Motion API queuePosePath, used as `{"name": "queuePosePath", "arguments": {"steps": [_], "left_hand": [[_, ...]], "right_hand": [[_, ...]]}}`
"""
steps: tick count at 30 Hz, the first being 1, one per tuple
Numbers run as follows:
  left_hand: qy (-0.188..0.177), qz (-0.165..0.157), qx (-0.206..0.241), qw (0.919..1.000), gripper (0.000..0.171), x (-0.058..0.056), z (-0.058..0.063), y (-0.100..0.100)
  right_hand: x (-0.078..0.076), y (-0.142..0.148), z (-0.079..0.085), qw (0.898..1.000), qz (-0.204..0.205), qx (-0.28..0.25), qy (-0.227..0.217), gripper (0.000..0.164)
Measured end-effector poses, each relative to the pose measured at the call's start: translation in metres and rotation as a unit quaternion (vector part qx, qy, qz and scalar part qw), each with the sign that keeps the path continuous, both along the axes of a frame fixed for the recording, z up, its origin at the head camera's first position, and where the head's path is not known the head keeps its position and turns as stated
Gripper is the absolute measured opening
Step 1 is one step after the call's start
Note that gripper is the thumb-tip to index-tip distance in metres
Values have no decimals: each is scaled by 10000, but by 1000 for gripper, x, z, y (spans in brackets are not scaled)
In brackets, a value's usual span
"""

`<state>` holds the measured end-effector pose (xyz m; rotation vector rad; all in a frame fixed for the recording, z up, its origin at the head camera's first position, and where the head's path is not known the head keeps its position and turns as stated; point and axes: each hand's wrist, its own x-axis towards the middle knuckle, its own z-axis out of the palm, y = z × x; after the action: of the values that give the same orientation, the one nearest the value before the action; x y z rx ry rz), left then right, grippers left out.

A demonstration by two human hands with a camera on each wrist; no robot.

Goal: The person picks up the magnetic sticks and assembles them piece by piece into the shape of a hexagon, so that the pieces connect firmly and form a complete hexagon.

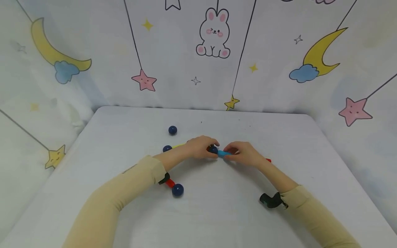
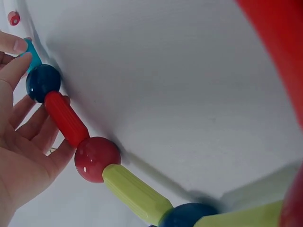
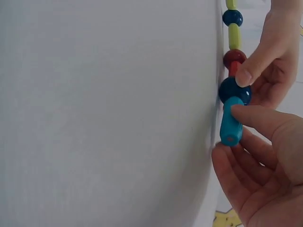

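Note:
My left hand [image 1: 201, 147] is at a dark blue ball [image 2: 43, 83] in a chain of magnetic rods and balls, thumb on one side and fingers on the other. From that ball the chain runs through a red rod [image 2: 66, 119], a red ball [image 2: 97, 159] and a yellow-green rod [image 2: 137, 194] to another dark blue ball [image 2: 187, 215]. My right hand [image 1: 245, 153] pinches a light blue rod [image 3: 231, 122] between thumb and fingers. One end of this rod meets the dark blue ball; its other end is free.
A loose dark blue ball [image 1: 172, 130] lies toward the back of the white table [image 1: 130, 120]. Below my left forearm, a red rod [image 1: 170, 183] joins a dark blue ball [image 1: 177, 190]. Another red piece [image 1: 268, 160] shows behind my right wrist. A patterned cloth [image 1: 173, 62] hangs behind.

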<state>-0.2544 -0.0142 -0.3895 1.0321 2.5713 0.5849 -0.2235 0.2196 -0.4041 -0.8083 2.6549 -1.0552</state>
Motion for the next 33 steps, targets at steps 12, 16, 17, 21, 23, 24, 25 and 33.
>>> {"name": "queuePosePath", "arguments": {"steps": [12, 16, 17, 21, 23, 24, 25, 33], "left_hand": [[64, -9, 153, 9999, 26, 1, 0, -18], [99, 11, 90, 9999, 24, 1, -1, -22], [96, 25, 76, 9999, 24, 2, -1, -23], [62, 50, 65, 9999, 23, 3, -2, -27], [38, 53, 94, 9999, 22, 4, -2, -29], [31, 34, 121, 9999, 21, 5, -2, -30], [23, 12, 149, 9999, 20, 5, -2, -32], [189, -52, 264, 9995, 19, 7, -1, -43]], "right_hand": [[-5, -23, -2, 9999, 99, -64, -114, 19], [-12, -28, 0, 9991, 90, 81, -409, 20], [-15, -30, 1, 9986, 41, 105, -515, 21], [-42, -41, 1, 9953, -222, -123, -930, 25], [-60, -50, -2, 9942, -250, -300, -1004, 26], [-69, -55, -4, 9938, -206, -357, -1033, 27], [-78, -62, -6, 9937, -130, -381, -1044, 28], [-120, -127, -5, 9945, 780, 155, -688, 46]]}}
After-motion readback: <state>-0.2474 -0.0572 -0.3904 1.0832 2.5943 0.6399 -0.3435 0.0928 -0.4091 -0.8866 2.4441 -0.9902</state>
